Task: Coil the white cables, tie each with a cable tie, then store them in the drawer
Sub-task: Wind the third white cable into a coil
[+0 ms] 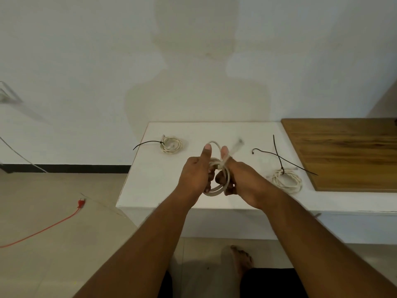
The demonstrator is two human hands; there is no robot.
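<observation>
Gripping white cable coil (214,192) in left hand (194,175) and right hand (241,179), fingers curled round loops, above white table (154,179) bearing left tied coil (171,145), right tied coil (286,180).

Whites, black, wood-brown
White cables (217,168); black cable ties (279,157); white table (154,168); brown grained wooden board (348,153); red floor wire (43,229).
</observation>
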